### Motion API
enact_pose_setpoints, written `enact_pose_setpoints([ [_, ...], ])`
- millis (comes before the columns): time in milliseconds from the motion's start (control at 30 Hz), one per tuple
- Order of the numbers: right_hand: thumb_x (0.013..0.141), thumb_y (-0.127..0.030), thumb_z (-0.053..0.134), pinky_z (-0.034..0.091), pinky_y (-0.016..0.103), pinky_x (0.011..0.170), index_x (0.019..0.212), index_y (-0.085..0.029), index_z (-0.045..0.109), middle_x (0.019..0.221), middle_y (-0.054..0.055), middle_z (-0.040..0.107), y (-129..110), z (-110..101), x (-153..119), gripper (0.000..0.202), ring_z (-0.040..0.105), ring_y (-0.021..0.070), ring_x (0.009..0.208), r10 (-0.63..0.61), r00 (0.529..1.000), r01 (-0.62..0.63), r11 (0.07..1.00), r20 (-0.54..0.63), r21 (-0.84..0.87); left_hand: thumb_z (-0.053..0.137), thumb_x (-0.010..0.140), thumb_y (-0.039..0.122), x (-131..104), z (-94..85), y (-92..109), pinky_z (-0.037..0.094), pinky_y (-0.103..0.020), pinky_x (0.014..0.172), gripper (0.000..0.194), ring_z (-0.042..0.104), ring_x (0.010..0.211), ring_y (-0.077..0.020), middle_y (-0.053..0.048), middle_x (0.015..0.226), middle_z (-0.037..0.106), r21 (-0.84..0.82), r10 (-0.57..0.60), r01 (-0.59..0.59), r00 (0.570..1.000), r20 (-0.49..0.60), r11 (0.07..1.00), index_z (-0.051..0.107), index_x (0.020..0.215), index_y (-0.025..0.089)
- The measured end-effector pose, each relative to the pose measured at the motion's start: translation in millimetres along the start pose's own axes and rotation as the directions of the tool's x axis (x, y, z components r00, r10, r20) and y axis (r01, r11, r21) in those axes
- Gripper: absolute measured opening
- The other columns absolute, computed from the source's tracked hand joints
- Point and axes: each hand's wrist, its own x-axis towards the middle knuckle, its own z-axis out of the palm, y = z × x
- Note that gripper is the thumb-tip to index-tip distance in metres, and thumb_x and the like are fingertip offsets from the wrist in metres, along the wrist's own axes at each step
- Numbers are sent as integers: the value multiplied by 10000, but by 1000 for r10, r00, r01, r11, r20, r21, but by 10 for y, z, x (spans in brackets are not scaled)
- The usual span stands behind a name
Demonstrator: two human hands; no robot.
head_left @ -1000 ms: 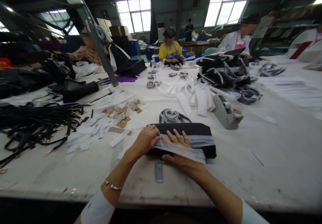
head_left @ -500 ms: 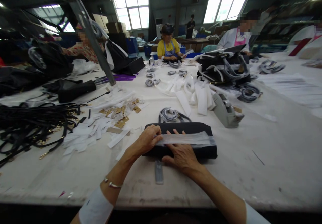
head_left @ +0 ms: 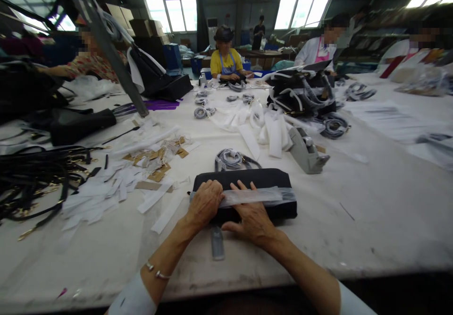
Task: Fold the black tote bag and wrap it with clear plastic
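Note:
A black bag [head_left: 244, 175] lies flat on the table in front of me, wide side across. Along it runs a translucent white wrapping strip [head_left: 262, 195]. My left hand [head_left: 206, 200] is closed on the strip near the bag's left end, its fingers curled; the fingertips are partly hidden. My right hand [head_left: 253, 218] rests flat with fingers spread over the strip and the bag's front. A small grey plastic-wrapped tag [head_left: 217, 243] sticks out toward me from under the bag's front edge. Just behind the bag is a coiled, wrapped strap [head_left: 231, 159].
A grey tape dispenser [head_left: 307, 150] stands right of the bag, beside white foam strips [head_left: 273, 135]. To the left lie paper slips [head_left: 92, 197], brown tags [head_left: 159, 159] and black straps with gold clasps [head_left: 38, 178]. A metal post [head_left: 116, 60] rises farther back. Several people work around the table.
The view has turned a little to the right, so things appear farther left. My left hand has curled more over the strip; my right hand stays spread on the bag.

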Motion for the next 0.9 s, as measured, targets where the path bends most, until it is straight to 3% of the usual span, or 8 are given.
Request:
enact_pose_setpoints([
  [100,751,-574,655,189,604,1111,1316,-132,523,1365,189,513,-26,-65,9,730,386,372,1320,187,980,-172,969,-72,179,468,917,174,-3,27,14,397,-379,741,33,497,810,-235,-39,842,557,88,36,-32,999,-36,996,494,896,179],
  [200,775,-559,625,262,559,1092,1210,-163,615,1264,158,602,-64,-200,54,588,457,356,1265,443,894,-380,827,-64,414,476,903,152,-9,41,23,392,-377,721,34,492,781,-232,-34,817,542,132,54,-44,995,-78,990,485,885,179],
  [367,818,-495,578,380,425,1018,972,-211,691,1087,76,693,-105,-444,152,342,584,274,1101,631,774,-423,572,-48,703,458,910,148,-20,32,47,382,-379,710,60,484,767,-231,-35,806,529,171,76,-55,990,-117,984,485,868,183],
  [433,821,-454,578,396,409,987,905,-219,697,1024,51,710,-76,-510,156,276,609,256,1036,673,739,-449,526,-31,722,450,912,144,-23,23,59,377,-376,706,78,481,759,-227,-37,800,528,176,75,-53,990,-122,983,489,857,182],
  [600,807,-428,603,457,373,883,882,-214,714,890,21,709,107,-615,9,252,623,221,890,688,726,-496,514,10,699,437,927,165,-21,20,72,370,-377,719,116,477,758,-226,-40,798,530,194,48,-25,992,-117,981,503,834,183],
  [767,674,-468,736,558,307,627,874,-160,682,770,8,641,263,-712,-176,372,607,172,705,715,685,-497,321,137,807,453,925,165,-19,30,66,370,-374,726,106,483,765,-227,-43,801,533,175,36,-16,993,-109,984,519,844,179],
  [900,698,-511,702,516,235,489,742,-152,616,657,2,615,258,-834,-156,372,639,165,623,728,654,-588,320,205,743,447,932,177,-26,31,63,370,-371,725,128,482,757,-226,-43,788,532,175,41,-20,992,-120,984,521,827,181],
])
